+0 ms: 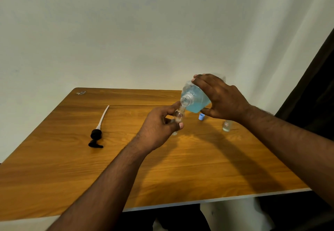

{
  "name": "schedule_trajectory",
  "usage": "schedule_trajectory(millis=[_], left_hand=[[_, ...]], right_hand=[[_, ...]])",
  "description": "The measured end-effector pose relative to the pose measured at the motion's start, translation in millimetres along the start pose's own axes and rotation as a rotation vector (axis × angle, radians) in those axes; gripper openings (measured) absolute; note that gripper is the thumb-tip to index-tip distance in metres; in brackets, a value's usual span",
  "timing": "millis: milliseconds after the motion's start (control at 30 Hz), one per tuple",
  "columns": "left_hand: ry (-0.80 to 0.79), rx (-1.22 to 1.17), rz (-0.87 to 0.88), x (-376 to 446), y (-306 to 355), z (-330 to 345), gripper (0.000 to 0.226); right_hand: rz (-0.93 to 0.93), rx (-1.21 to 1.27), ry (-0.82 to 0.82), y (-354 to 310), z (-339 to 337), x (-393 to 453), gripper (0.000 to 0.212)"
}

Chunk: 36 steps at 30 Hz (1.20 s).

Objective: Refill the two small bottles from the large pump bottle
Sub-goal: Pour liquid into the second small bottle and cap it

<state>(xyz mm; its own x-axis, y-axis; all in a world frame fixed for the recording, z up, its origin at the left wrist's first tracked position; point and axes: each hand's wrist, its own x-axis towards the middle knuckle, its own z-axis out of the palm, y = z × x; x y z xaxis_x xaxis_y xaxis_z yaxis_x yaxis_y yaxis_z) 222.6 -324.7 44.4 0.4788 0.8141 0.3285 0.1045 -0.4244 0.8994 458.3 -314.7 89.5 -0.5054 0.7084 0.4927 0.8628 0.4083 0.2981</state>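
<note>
Nearest, the left hand point(159, 127) is wrapped around a small clear plastic bottle point(179, 116), thumb and fingers closed on its body, holding it off the wooden table point(162, 173) with its open neck tipped up to the right. Its lower end shows faintly below the fingers. The right hand point(222, 97) is clamped over a large clear squarish bottle of blue liquid point(196, 98), fingers across the top side and thumb beneath. That bottle is tilted steeply, its threaded uncapped mouth pointing down and left and touching the small bottle's neck. The blue liquid fills the lower part of the tilted body; whether any is flowing cannot be made out.

A second small clear bottle point(226, 126) stands upright on the table under the right wrist, with a little pale liquid at its bottom. One small light-blue cap point(201, 117) lies between the two small bottles. To the left, well apart, lies one black pump head with a long white dip tube point(98, 131).
</note>
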Motion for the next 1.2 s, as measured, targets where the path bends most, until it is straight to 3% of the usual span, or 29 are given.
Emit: schedule_trajectory(millis=[400,933,1200], left_hand=[[-0.008,-0.021,-0.019,1.7,-2.9,-0.8,0.033],[0.011,0.005,-0.016,1.4,-9.4,-0.3,0.043],[0.015,-0.002,-0.002,1.0,-12.5,-1.7,0.037]], right_hand=[[-0.001,0.001,0.005,0.8,-1.8,1.9,0.094],[-0.016,0.012,-0.016,1.0,2.7,2.9,0.093],[-0.019,0.010,-0.022,0.2,3.0,3.7,0.094]])
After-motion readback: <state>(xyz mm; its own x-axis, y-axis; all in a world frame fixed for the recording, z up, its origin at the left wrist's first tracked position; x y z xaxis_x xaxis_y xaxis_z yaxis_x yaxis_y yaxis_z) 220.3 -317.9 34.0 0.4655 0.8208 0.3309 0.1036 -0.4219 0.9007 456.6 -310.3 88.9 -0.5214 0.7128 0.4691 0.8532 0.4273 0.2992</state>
